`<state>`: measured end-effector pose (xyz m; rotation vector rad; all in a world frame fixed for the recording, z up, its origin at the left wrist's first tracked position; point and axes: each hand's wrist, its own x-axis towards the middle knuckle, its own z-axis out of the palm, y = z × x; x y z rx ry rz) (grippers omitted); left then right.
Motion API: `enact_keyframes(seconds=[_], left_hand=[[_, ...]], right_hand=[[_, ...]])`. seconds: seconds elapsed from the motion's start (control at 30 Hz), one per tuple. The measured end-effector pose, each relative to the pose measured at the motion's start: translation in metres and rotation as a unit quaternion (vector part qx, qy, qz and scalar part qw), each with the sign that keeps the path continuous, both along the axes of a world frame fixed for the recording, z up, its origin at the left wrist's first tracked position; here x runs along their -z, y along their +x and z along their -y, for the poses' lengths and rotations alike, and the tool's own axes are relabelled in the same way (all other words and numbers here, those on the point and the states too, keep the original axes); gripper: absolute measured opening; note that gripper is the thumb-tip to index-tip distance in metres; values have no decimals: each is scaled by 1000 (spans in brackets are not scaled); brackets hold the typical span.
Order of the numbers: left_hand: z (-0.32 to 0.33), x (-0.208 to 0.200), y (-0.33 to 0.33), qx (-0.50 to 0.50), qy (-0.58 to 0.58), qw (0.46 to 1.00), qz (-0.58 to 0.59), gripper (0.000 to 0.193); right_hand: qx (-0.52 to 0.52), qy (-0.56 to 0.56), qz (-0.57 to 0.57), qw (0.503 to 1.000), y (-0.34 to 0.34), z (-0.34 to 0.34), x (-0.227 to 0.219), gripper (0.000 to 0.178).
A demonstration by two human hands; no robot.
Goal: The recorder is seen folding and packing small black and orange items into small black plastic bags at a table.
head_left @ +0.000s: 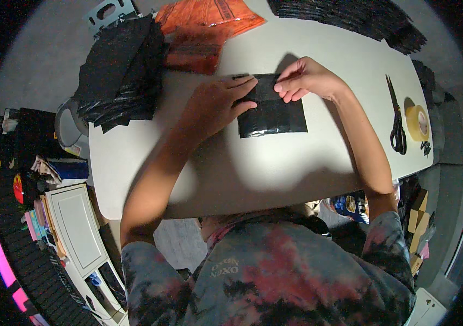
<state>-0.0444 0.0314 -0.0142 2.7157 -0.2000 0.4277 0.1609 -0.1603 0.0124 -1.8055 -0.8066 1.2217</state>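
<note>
A flat, square black plastic packet (277, 119) lies on the white table (264, 174) in front of me, with a shiny strip across its surface. My left hand (220, 103) rests on its left side, fingers stretched out and thumb apart. Over the packet's upper right part, my right hand (315, 80) has thumb and forefinger pinched together. Whatever is between those fingertips, if anything, is too small to make out.
A tall pile of black plastic packets (120, 76) stands at left, beside orange plastic bags (209, 22). More black packets (351, 19) lie along the far edge. At right are black scissors (397, 127) and a yellowish tape roll (417, 124). A white cabinet (79, 228) stands lower left.
</note>
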Motion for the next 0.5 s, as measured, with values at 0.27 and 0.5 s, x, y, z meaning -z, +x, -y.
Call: enact_keyframes(seconds=[0.27, 0.5], left_hand=[[0, 1, 0, 33, 12, 999, 17, 50], [-6, 3, 1, 60, 24, 998, -5, 37]], right_hand=[[-7, -21, 3, 1000, 0, -3, -1, 24], [-2, -18, 6, 1000, 0, -4, -1, 21]])
